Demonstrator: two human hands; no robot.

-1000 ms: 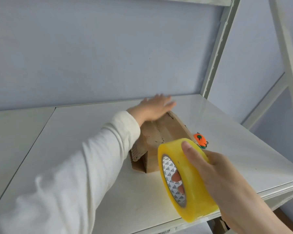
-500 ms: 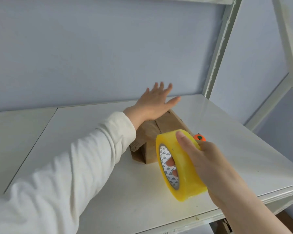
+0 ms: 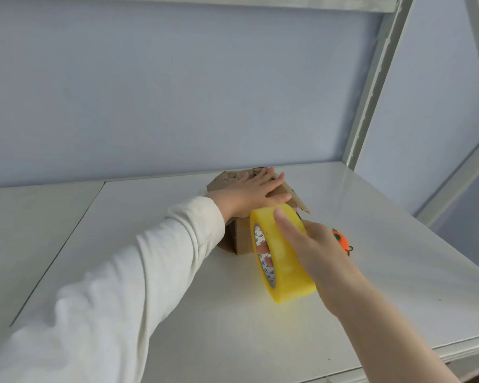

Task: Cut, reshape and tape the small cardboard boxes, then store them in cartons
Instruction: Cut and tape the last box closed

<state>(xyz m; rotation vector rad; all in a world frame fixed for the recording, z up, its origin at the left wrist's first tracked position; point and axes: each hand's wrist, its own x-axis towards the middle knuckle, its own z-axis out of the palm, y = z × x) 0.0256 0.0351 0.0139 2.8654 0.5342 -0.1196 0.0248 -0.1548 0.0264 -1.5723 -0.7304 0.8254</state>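
From the head camera, the only view I have, I see the left hand (image 3: 249, 193) lying flat on top of the small cardboard box (image 3: 239, 237), just above the middle of the frame. Its fingers are straight and slightly spread, palm down on the top flaps and curled around nothing. The box stands on the white shelf board (image 3: 398, 258), close to the back edge where the board meets the pale blue wall (image 3: 177, 92). One brown flap (image 3: 297, 201) sticks out to the right from under the fingers, and another shows at the far side beyond the fingertips. A white sleeve (image 3: 150, 272) runs from the lower left corner up to the wrist.

The right hand (image 3: 324, 252), right of centre, grips a roll of yellow packing tape (image 3: 284, 269). The index finger lies along the roll's outer face, and other fingers show reddish through the printed core. The roll stands on edge, its upper rim just beside the left thumb and its body in front of the box's right side. I cannot tell whether the roll touches the board.

A small orange object (image 3: 342, 241) with green marks peeks out behind the right hand, lying on the board. A white metal upright (image 3: 376, 87) rises in the upper right, and a dark seam (image 3: 58, 250) runs across the board on the left.
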